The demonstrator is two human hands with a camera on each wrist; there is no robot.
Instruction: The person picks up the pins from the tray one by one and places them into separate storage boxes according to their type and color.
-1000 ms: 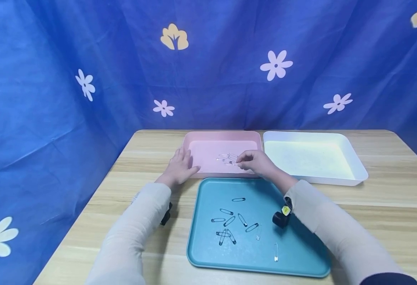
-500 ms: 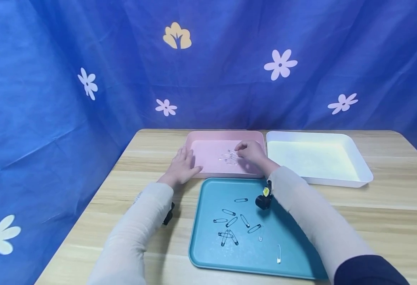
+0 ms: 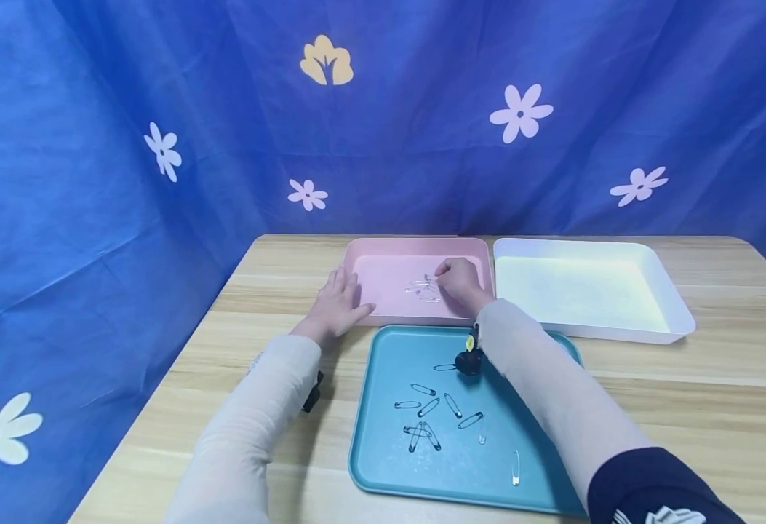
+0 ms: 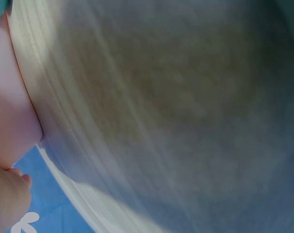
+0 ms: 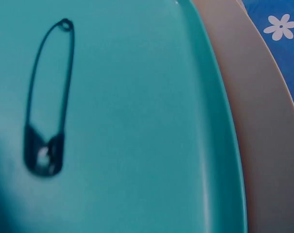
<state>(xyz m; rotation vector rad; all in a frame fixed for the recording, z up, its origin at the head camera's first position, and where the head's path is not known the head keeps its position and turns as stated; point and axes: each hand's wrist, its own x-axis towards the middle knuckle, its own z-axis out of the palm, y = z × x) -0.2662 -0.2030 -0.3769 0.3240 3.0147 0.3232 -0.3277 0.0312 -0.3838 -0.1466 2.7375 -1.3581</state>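
Over the pink tray (image 3: 383, 280), your right hand (image 3: 463, 282) bends its fingers beside the silver pins (image 3: 424, 292); whether they pinch one, you cannot tell. Your left hand (image 3: 337, 304) lies at that tray's left wall, fingers extended, thumb spread. Only your head view shows those pins; your right wrist view reveals, on the teal tray (image 3: 385, 469), the dark cap of a black pin (image 5: 43, 158), which the wrist camera (image 3: 468, 362) covers from above.
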